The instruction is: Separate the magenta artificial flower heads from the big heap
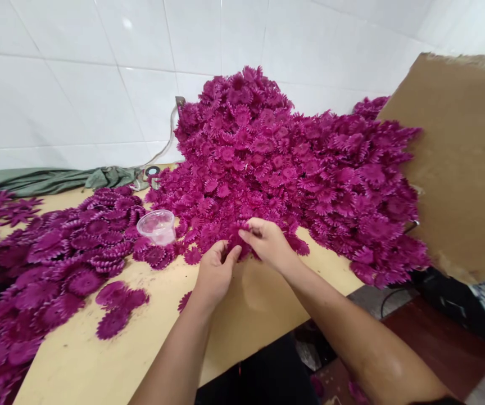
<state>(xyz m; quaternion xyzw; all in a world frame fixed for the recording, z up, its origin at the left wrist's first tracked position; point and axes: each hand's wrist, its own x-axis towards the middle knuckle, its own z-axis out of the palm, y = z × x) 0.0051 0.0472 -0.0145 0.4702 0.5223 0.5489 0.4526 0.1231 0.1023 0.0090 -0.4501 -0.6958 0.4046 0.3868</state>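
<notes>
Close together over the table's front part, both my hands pinch a magenta artificial flower between thumb and fingers. My left hand grips its left side. At its right edge is my right hand, with the thumb pointing left. The fingers cover part of the flower, so its whole outline is hidden. Right behind my hands rises a tall heap of similar magenta flowers. A round clear plastic tub stands left of my hands, with something whitish-pink in it.
Flat magenta flower layers spread over the left side of the yellowish table. A few loose ones lie nearer me. A large cardboard sheet stands at the right. Green cloth and a cable lie along the tiled wall.
</notes>
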